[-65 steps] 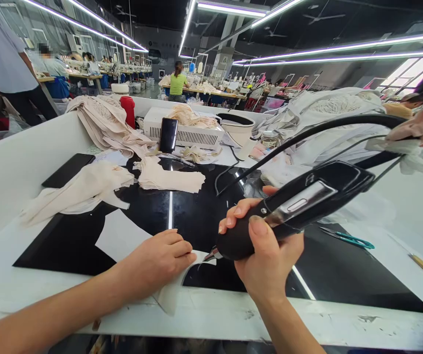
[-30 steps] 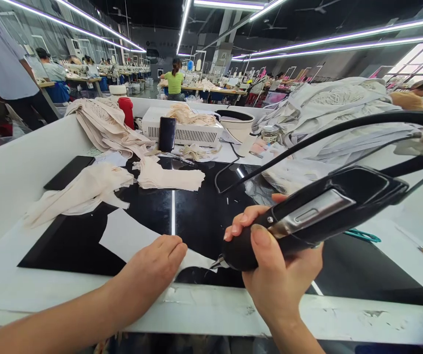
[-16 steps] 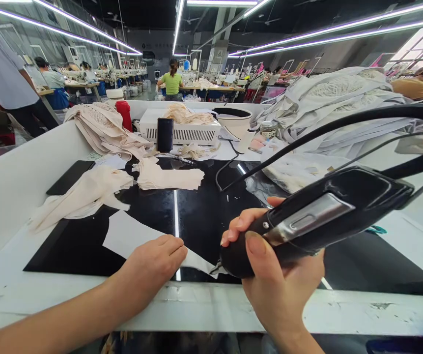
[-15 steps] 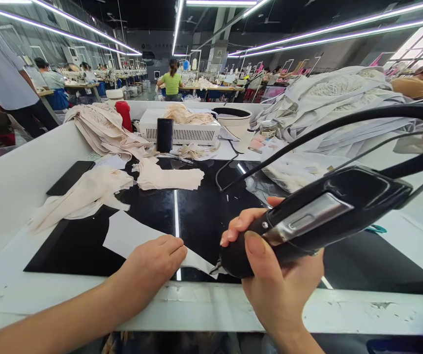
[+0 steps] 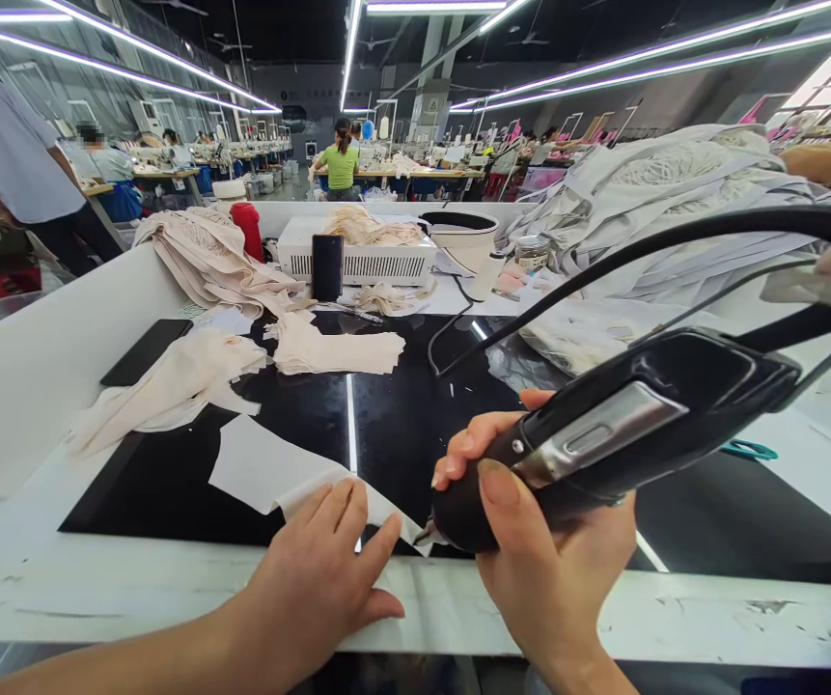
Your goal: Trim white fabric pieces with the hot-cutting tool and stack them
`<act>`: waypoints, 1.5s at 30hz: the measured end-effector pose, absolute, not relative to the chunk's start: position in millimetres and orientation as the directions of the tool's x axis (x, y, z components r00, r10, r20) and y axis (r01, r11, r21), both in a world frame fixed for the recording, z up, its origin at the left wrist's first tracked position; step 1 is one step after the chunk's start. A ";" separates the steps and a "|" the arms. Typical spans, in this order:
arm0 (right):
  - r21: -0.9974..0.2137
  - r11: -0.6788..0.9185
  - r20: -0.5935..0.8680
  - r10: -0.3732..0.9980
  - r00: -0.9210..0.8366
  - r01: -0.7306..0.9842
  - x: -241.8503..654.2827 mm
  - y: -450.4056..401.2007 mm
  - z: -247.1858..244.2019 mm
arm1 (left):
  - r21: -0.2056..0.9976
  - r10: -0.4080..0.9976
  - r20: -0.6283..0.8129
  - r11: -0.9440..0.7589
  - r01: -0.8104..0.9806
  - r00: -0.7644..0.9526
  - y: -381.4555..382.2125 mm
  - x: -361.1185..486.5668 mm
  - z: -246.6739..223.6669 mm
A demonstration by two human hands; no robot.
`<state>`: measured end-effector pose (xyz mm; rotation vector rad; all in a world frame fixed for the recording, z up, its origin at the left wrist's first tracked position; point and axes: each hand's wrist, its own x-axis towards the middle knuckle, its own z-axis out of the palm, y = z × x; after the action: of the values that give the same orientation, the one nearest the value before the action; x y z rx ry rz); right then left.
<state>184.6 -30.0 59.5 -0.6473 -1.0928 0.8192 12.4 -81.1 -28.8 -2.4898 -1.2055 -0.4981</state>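
Observation:
A black corded handheld tool (image 5: 624,425) with a silver plate on its side slants down to a small metal tip. My right hand (image 5: 552,569) is closed around its lower body, the thumb in front and fingers behind. Its tip touches or hovers at the narrow right end of a white fabric piece (image 5: 248,458) on the glossy black board (image 5: 154,497). Over that piece's near edge lies my left hand (image 5: 324,565), its fingers spread and thumb out, pressing without gripping. The fabric edge by my fingers is slightly lifted.
Cream fabric pieces (image 5: 176,381) and a cream stack (image 5: 339,352) lie farther back. Behind them are a phone (image 5: 326,268) and a white vented box (image 5: 386,261). A white fabric pile (image 5: 676,183) rises at right. Teal-handled scissors (image 5: 748,450) lie right. The tool's thick cable (image 5: 603,253) arches overhead.
My left hand has opened from bunched fingers to a spread hand, its thumb now out to the right. The fabric's near edge has buckled up. The tool stays in my right hand, nearly still.

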 end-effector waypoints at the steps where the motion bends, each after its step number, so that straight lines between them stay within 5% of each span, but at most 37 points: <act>1: -0.798 0.546 0.498 0.836 0.230 -0.256 184.5 -28.3 59.5 | -0.145 0.682 0.452 -0.581 0.801 0.576 -82.3 13.3 -29.6; 28: -0.759 0.536 0.509 0.842 0.177 -0.369 161.9 4.2 57.5 | -0.137 0.661 0.493 -0.583 0.801 0.565 -91.1 22.3 -29.7; 45: -0.772 0.530 0.511 0.846 0.156 -0.351 160.8 -15.9 59.2 | -0.021 0.677 0.483 -0.625 0.780 0.555 -95.4 -2.9 -10.4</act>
<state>160.8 -15.9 59.2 -0.5482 -1.1033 0.9208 -2.9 -95.4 -10.4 -2.5583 -1.2200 -0.6452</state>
